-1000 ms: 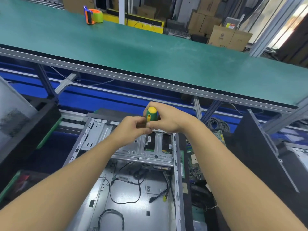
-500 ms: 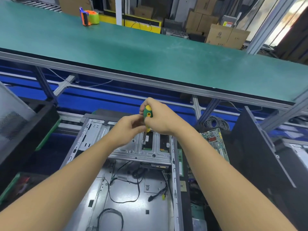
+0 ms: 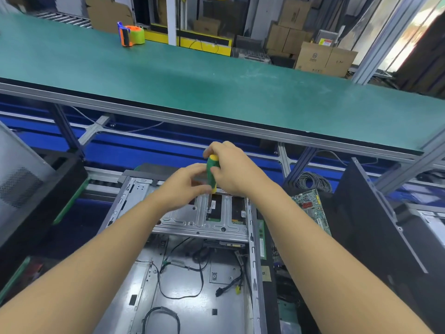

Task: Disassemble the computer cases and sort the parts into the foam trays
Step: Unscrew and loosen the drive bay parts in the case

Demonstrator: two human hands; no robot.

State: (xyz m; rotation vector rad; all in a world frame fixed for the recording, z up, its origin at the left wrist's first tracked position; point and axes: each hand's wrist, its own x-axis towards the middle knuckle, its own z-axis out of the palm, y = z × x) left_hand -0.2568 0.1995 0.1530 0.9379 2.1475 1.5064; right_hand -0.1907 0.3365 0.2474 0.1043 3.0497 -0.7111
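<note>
An open grey computer case (image 3: 134, 280) lies flat below me, with loose black cables on its floor. A metal drive bracket (image 3: 199, 222) spans its far end. A green and yellow screwdriver (image 3: 212, 169) stands upright over the bracket, its tip down at the metal. My right hand (image 3: 236, 169) grips the handle from the right. My left hand (image 3: 185, 186) pinches the lower part of the handle from the left.
A green circuit board (image 3: 308, 201) leans to the right of the case, beside a black case panel (image 3: 375, 227). Another case (image 3: 21, 184) stands at the left. A green bench (image 3: 216, 75) runs across behind, with a tape dispenser (image 3: 131, 33) on it.
Both hands stay on the screwdriver over the bracket. More of the green handle shows now, and my left fingers have opened slightly around its lower end.
</note>
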